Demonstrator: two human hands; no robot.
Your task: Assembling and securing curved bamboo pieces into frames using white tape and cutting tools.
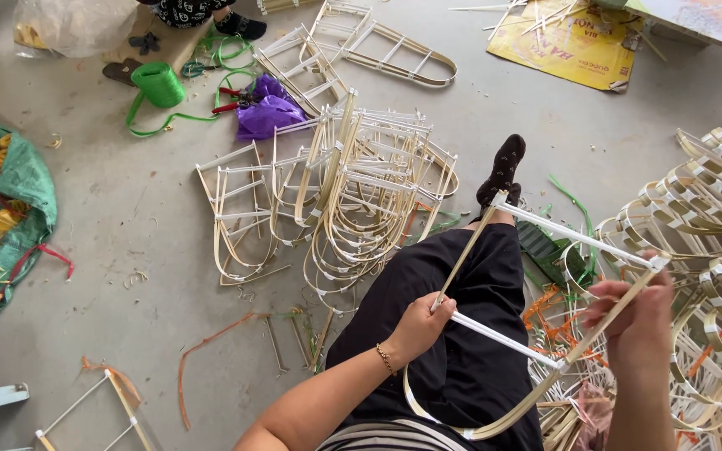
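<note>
Left hand (418,321) grip closed on bamboo frame (545,292) strip; right hand (637,309) grip pinches opposite side. Risk: thin strip may snap if bent, white crossbar (503,336) slipping loose.

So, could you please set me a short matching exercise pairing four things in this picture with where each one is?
Things:
1. bamboo frame
2. green twine spool
3. purple bag
4. yellow cardboard sheet

Places:
a. top right on the floor
b. held in both hands
c. top left on the floor
d. beside the red-handled pliers

Pairs: 1-b, 2-c, 3-d, 4-a
</note>
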